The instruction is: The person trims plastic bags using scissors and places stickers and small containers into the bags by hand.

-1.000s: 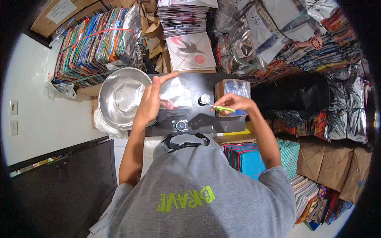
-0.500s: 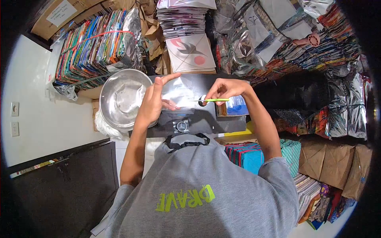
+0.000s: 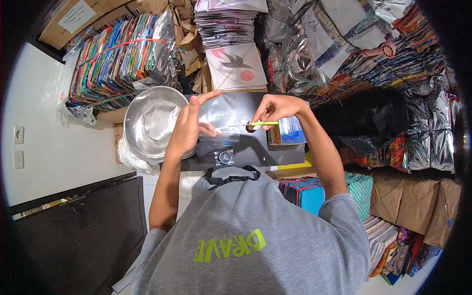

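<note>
My left hand [image 3: 186, 127] has its fingers spread against a clear plastic sheet [image 3: 216, 114] on the dark table [image 3: 253, 152]. Pinched in my right hand [image 3: 275, 112] is a thin tool with a green handle [image 3: 264, 123], its slim end pointing left over the sheet. Just under the right fingertips, a small dark round container [image 3: 251, 129] is partly hidden. A round dark-centred piece in clear wrap [image 3: 225, 157] lies near the table's front edge.
A large metal bowl [image 3: 150, 118] stands at the left, partly behind my left hand. To the right is an open box [image 3: 290, 132] with blue and clear contents. Stacked patterned sheets [image 3: 236, 66] and wrapped bundles [image 3: 118, 54] line the back.
My right hand has moved left and the green-handled tool now lies nearly level, its end over the plastic sheet. The left hand has barely moved.
</note>
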A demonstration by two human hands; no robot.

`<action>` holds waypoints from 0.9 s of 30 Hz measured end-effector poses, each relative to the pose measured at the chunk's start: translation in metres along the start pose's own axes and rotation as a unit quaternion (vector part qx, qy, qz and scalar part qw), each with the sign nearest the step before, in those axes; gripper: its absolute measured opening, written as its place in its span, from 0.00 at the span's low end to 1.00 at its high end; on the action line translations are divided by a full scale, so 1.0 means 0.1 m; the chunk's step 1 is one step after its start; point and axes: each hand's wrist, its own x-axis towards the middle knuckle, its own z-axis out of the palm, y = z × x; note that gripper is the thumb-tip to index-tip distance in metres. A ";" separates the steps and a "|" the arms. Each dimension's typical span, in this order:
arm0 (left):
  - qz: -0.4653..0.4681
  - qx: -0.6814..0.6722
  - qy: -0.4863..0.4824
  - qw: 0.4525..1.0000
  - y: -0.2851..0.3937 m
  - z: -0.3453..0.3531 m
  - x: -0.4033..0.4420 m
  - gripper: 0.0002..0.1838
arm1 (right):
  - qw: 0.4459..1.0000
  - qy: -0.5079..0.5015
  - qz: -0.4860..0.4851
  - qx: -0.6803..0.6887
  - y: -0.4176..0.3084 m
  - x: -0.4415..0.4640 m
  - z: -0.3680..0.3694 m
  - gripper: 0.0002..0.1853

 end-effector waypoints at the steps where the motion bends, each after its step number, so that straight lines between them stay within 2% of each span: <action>1: 0.000 0.000 0.000 1.000 0.00 0.00 0.00 0.53 | 1.000 0.005 0.010 0.002 0.00 0.00 -0.01 0.25; 3: -0.020 -0.006 -0.006 1.000 0.00 0.00 -0.01 0.53 | 1.000 -0.002 0.009 -0.003 -0.02 -0.01 -0.02 0.25; 10: -0.007 0.000 -0.010 1.000 0.07 0.03 -0.04 0.53 | 0.998 -0.058 -0.006 0.013 -0.07 0.04 0.00 0.27; 22: -0.003 0.001 -0.009 1.000 0.05 0.00 -0.07 0.54 | 0.999 -0.037 -0.004 0.003 -0.11 0.08 0.01 0.26; 27: 0.006 0.000 -0.007 1.000 0.08 0.02 -0.07 0.54 | 0.998 -0.057 -0.006 -0.005 -0.15 0.12 0.01 0.26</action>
